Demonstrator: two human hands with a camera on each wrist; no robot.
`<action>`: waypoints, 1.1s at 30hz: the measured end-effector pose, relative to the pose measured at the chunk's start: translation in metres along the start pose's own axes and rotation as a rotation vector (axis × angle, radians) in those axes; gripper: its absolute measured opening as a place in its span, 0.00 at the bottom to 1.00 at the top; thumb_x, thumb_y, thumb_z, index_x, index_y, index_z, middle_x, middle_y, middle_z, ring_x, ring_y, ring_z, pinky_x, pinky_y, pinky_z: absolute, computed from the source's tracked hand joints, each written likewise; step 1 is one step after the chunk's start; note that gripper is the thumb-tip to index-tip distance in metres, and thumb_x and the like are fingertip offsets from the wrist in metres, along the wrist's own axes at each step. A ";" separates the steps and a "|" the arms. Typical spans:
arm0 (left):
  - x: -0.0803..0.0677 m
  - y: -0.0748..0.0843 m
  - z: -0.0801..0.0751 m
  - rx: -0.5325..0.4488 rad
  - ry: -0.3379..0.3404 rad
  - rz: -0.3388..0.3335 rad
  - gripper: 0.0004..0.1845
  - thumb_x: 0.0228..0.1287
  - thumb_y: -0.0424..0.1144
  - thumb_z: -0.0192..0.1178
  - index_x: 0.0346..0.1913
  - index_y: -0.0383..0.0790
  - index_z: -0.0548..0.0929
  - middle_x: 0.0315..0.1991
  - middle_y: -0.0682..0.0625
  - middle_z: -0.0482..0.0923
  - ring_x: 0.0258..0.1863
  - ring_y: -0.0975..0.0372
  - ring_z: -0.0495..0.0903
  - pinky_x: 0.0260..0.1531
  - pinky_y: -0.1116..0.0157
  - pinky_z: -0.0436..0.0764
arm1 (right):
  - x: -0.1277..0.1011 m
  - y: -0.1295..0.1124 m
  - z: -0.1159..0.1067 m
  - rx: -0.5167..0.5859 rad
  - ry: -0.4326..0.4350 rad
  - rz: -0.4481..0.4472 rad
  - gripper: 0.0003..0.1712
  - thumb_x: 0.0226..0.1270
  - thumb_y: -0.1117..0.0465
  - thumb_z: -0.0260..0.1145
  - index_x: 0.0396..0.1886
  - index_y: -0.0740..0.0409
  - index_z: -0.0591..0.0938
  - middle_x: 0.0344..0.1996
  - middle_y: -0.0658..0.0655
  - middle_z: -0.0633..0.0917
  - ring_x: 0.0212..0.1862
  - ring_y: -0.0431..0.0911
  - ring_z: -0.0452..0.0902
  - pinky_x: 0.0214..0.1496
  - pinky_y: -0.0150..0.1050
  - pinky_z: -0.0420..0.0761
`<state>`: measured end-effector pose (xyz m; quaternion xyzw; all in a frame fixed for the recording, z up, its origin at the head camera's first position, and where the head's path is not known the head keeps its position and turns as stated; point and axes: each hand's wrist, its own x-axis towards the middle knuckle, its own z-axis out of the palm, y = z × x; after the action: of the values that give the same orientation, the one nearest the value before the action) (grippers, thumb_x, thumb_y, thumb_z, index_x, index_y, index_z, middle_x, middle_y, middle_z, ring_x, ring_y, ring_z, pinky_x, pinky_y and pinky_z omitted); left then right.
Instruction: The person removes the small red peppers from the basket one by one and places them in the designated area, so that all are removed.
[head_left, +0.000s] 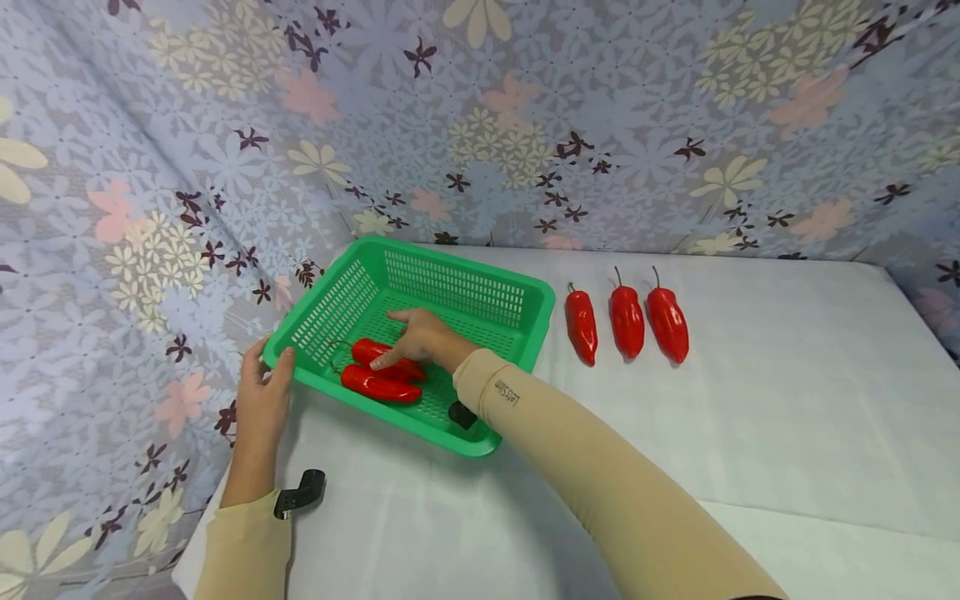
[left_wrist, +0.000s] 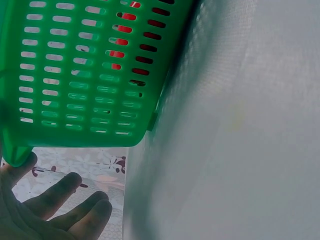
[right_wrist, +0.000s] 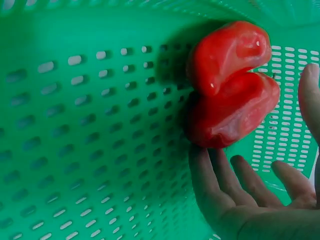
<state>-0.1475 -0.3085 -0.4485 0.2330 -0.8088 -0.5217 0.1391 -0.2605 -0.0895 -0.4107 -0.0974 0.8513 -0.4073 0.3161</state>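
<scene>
A green plastic basket [head_left: 450,283] with slotted walls stands tilted across the left of the table, with two red peppers lying side by side inside. My right hand [head_left: 422,337] reaches into it, thumb and fingers spread apart. The thumb overlaps the farther pepper [head_left: 363,350] in the head view. From the right wrist, fingertips show right at the side of one pepper [right_wrist: 232,112], and the hand is not closed round it. At the basket's left corner, my left hand [head_left: 262,392] holds the rim by thumb and fingers; the other fingers [left_wrist: 90,217] spread below the basket.
Three more red peppers, a left one [head_left: 581,325], a middle one [head_left: 627,321] and a right one [head_left: 667,323], lie in a row right of the basket, stems away from me. White cloth covers the table [head_left: 795,400]. Flowered fabric [head_left: 600,108] hangs behind and at the left.
</scene>
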 end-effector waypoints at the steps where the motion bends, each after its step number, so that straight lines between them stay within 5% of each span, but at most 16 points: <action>1: 0.000 0.000 0.000 -0.004 -0.003 -0.002 0.37 0.73 0.62 0.52 0.77 0.51 0.60 0.74 0.37 0.60 0.68 0.43 0.66 0.61 0.42 0.68 | 0.000 0.000 0.000 0.003 -0.006 0.004 0.55 0.51 0.50 0.83 0.78 0.39 0.64 0.70 0.58 0.71 0.68 0.52 0.68 0.62 0.46 0.75; 10: 0.001 0.001 0.000 -0.023 -0.009 -0.018 0.37 0.72 0.62 0.53 0.77 0.51 0.60 0.75 0.39 0.59 0.68 0.43 0.66 0.61 0.43 0.68 | -0.003 0.000 0.007 0.120 -0.060 0.060 0.52 0.53 0.60 0.82 0.77 0.42 0.67 0.66 0.58 0.75 0.64 0.52 0.74 0.53 0.44 0.81; 18: 0.001 0.000 0.000 -0.005 -0.003 -0.004 0.36 0.73 0.62 0.52 0.77 0.50 0.61 0.73 0.38 0.62 0.66 0.44 0.69 0.58 0.45 0.70 | -0.001 0.000 0.010 0.099 -0.045 0.065 0.45 0.53 0.67 0.81 0.72 0.49 0.74 0.66 0.60 0.72 0.55 0.50 0.78 0.46 0.41 0.83; 27: 0.001 -0.002 0.000 -0.014 -0.014 0.013 0.37 0.72 0.64 0.53 0.77 0.51 0.61 0.70 0.41 0.66 0.63 0.48 0.72 0.50 0.55 0.71 | -0.006 -0.003 0.012 0.137 -0.033 0.025 0.43 0.54 0.71 0.79 0.70 0.46 0.76 0.65 0.59 0.74 0.52 0.50 0.79 0.44 0.41 0.83; 33: 0.000 -0.002 -0.002 -0.013 -0.021 0.008 0.38 0.71 0.64 0.53 0.77 0.51 0.60 0.73 0.41 0.63 0.65 0.47 0.70 0.54 0.52 0.71 | -0.007 -0.006 0.014 0.119 -0.023 0.029 0.40 0.57 0.70 0.77 0.70 0.42 0.77 0.64 0.59 0.75 0.51 0.49 0.80 0.44 0.41 0.83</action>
<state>-0.1461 -0.3107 -0.4492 0.2236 -0.8077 -0.5288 0.1342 -0.2473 -0.0989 -0.4094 -0.0709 0.8232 -0.4514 0.3370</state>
